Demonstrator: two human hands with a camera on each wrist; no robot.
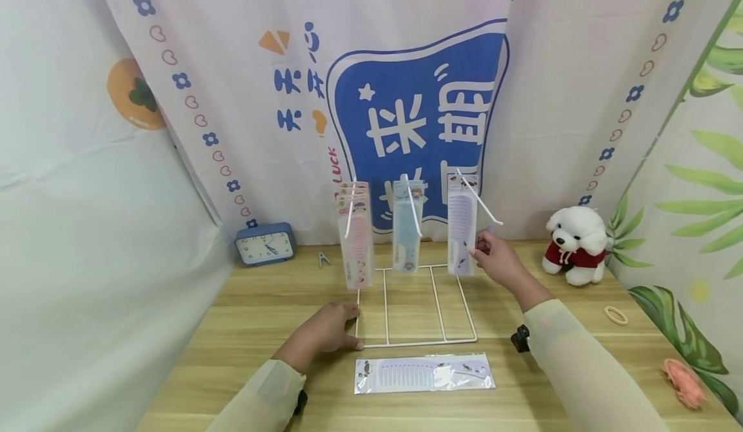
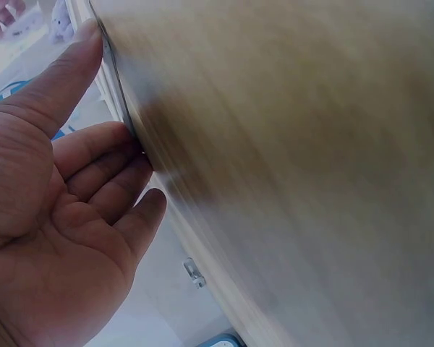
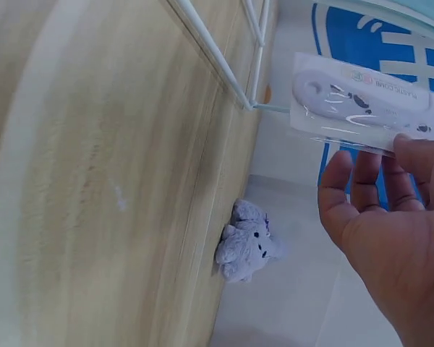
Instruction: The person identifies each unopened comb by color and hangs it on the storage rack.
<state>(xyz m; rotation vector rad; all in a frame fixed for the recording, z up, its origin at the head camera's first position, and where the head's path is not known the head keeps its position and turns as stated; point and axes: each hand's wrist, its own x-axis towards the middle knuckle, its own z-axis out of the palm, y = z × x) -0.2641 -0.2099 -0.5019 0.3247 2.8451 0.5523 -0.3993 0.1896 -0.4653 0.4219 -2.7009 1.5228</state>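
Note:
A white wire rack (image 1: 415, 303) stands on the wooden table (image 1: 244, 329), with three hooks at its top. Pink comb packs (image 1: 355, 235) hang on the left hook and a blue comb pack (image 1: 406, 225) on the middle one. A purple comb pack (image 1: 461, 229) (image 3: 369, 105) hangs on the right hook. My right hand (image 1: 480, 245) (image 3: 383, 155) pinches that pack's lower edge with the thumb on it. My left hand (image 1: 348, 329) (image 2: 123, 137) rests flat on the table, its fingers against the rack's base wire (image 2: 119, 94). Another purple comb pack (image 1: 424, 374) lies flat in front of the rack.
A blue alarm clock (image 1: 265, 244) and a small metal clip (image 1: 322, 259) sit at the back left. A white plush dog (image 1: 574, 245) (image 3: 246, 242) sits at the back right. A hair tie ring (image 1: 616, 315) and an orange bundle (image 1: 685, 382) lie at the right edge. Printed curtains hang behind.

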